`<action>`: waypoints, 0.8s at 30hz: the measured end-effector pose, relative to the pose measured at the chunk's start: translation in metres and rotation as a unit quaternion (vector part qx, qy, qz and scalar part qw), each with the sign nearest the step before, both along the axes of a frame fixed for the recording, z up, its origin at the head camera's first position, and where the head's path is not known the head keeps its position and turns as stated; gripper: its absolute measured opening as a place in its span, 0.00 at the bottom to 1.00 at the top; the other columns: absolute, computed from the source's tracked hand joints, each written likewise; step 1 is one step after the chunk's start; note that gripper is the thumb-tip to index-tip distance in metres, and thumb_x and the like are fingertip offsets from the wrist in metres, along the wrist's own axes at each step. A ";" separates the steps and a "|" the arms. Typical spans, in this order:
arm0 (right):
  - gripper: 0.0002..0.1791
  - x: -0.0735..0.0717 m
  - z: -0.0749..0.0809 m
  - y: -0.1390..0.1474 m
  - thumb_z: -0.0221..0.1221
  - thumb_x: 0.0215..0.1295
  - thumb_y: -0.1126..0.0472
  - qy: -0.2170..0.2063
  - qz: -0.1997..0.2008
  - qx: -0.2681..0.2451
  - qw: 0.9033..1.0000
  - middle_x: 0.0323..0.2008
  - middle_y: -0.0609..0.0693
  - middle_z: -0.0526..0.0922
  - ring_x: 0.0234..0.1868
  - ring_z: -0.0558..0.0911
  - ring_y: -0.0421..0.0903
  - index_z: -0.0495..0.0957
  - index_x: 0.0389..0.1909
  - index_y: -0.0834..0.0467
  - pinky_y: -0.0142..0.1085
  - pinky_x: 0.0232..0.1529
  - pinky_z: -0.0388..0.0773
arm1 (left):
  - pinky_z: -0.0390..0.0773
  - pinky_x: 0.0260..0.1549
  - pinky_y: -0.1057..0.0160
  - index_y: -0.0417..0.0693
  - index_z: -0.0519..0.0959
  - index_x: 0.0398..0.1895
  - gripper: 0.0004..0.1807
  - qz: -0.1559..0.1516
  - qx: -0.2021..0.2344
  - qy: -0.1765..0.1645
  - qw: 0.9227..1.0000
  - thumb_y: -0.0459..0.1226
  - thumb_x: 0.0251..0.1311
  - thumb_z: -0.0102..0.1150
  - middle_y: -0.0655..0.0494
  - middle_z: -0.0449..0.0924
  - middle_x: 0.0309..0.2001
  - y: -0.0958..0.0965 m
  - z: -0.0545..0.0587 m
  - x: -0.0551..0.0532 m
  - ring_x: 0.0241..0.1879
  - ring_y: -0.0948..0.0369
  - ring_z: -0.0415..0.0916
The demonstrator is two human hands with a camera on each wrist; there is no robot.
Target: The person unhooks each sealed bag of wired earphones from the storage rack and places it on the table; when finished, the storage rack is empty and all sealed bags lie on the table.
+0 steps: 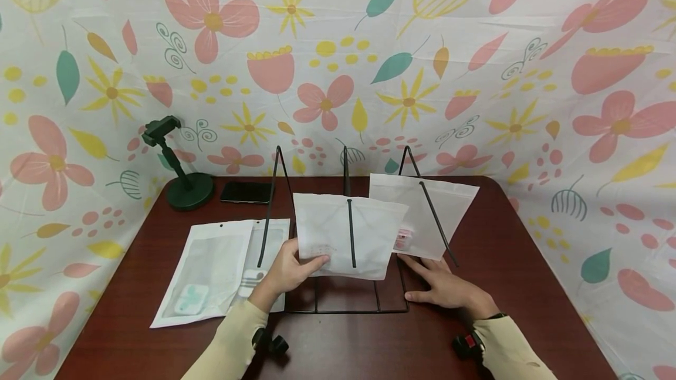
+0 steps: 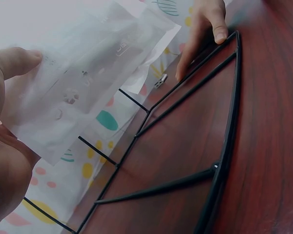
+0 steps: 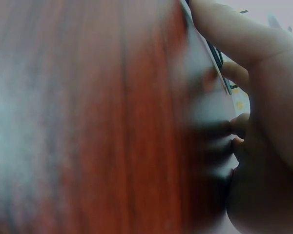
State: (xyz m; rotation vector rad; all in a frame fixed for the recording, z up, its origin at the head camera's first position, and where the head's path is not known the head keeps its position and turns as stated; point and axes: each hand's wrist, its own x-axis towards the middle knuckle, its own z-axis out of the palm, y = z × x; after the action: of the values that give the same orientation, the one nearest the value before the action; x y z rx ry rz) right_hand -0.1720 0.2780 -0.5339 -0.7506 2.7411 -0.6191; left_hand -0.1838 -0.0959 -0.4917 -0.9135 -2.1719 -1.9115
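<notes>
Risk: bag (image 1: pixel 331 224) tears or rack (image 1: pixel 348 312) shifts if tugged.
Left hand (image 1: pixel 289 270) pinches bag's lower corner, prong (image 1: pixel 352 233) just right of thumb. Right hand (image 1: pixel 446 287) at rack base, fingers apart; loose contact may not brace it.

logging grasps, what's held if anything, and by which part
The left grip holds a white pouch by its lower left corner; whether the right grip holds anything is unclear.

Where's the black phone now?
In the head view, the phone lies at the back left of the table, just right of the dark green stand.
</notes>
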 end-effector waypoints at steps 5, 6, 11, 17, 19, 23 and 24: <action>0.47 0.000 0.000 0.000 0.58 0.61 0.34 0.003 0.002 0.002 1.000 0.74 0.61 0.53 0.70 0.55 0.66 0.53 0.76 0.45 0.64 0.64 0.55 | 0.84 0.38 0.61 0.39 0.80 0.48 0.14 -0.003 0.006 -0.003 1.000 0.28 0.57 0.65 0.42 0.85 0.43 0.000 -0.001 0.003 0.42 0.63 0.83; 0.46 0.000 -0.001 0.000 0.58 0.61 0.34 0.007 0.003 0.002 1.000 0.73 0.61 0.54 0.69 0.56 0.66 0.53 0.76 0.46 0.63 0.63 0.56 | 0.84 0.38 0.61 0.39 0.80 0.48 0.14 -0.003 0.006 -0.006 1.000 0.28 0.57 0.66 0.42 0.85 0.43 0.000 0.000 0.005 0.42 0.63 0.83; 0.46 -0.001 -0.003 0.001 0.59 0.61 0.34 0.022 0.010 0.002 1.000 0.73 0.61 0.54 0.68 0.58 0.65 0.53 0.76 0.46 0.62 0.63 0.56 | 0.83 0.38 0.62 0.37 0.80 0.46 0.14 0.005 -0.001 -0.002 1.000 0.26 0.55 0.66 0.41 0.84 0.42 0.002 0.004 0.011 0.42 0.65 0.82; 0.47 -0.001 -0.003 0.001 0.58 0.61 0.34 0.019 0.010 0.000 1.000 0.73 0.61 0.53 0.69 0.56 0.66 0.52 0.77 0.44 0.63 0.63 0.56 | 0.83 0.37 0.62 0.32 0.79 0.44 0.15 0.009 -0.002 -0.006 1.000 0.21 0.52 0.65 0.37 0.83 0.41 0.004 0.007 0.020 0.41 0.65 0.81; 0.47 -0.001 -0.004 0.002 0.58 0.61 0.33 0.012 0.007 0.002 1.000 0.73 0.62 0.53 0.70 0.55 0.66 0.51 0.77 0.43 0.63 0.63 0.57 | 0.83 0.37 0.62 0.31 0.79 0.44 0.14 0.005 0.001 -0.003 1.000 0.20 0.52 0.64 0.35 0.83 0.40 0.005 0.013 0.024 0.41 0.66 0.81; 0.47 -0.001 -0.004 0.002 0.57 0.61 0.32 -0.004 0.001 0.007 1.000 0.73 0.63 0.53 0.70 0.55 0.67 0.49 0.77 0.40 0.63 0.63 0.57 | 0.83 0.37 0.63 0.30 0.78 0.43 0.14 -0.002 0.013 0.003 1.000 0.19 0.52 0.64 0.34 0.82 0.40 0.005 0.021 0.031 0.42 0.67 0.81; 0.47 -0.001 -0.003 0.003 0.57 0.60 0.32 -0.009 -0.001 0.008 1.000 0.73 0.64 0.53 0.70 0.55 0.67 0.49 0.77 0.40 0.63 0.63 0.57 | 0.83 0.38 0.63 0.30 0.78 0.44 0.15 -0.004 0.016 0.003 1.000 0.19 0.52 0.64 0.35 0.82 0.40 0.005 0.022 0.032 0.42 0.68 0.81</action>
State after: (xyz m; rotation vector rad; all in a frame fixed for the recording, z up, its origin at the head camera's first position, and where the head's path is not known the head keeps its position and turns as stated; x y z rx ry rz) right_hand -0.1728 0.2805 -0.5372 -0.7360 2.7265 -0.6007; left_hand -0.1517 -0.0913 -0.4697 -0.9209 -2.1316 -1.9390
